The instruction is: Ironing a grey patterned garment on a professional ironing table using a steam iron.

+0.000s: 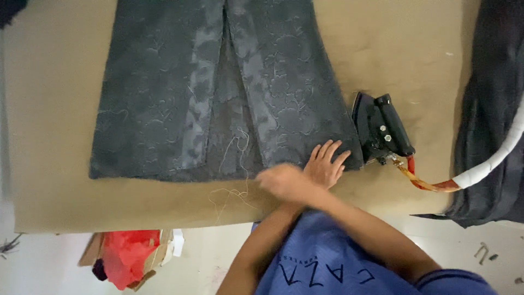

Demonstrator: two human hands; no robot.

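Note:
A dark grey patterned garment (164,98) lies flat on a tan padded table (49,164), its hem towards me and a slit up the middle. My arms are crossed. My left hand (327,163) rests flat with fingers spread on the garment's lower right corner. My right hand (279,183) is blurred at the hem just left of it, next to loose pale threads (236,164) that trail off the hem onto the table. Whether it pinches a thread I cannot tell. A black iron (379,130) sits on the table by the garment's right edge.
The iron's red and white-wrapped cord (491,164) runs off to the right. More dark cloth (491,109) hangs over the table's right side. Below the table's front edge, a cardboard box with red material (128,257) sits on the floor.

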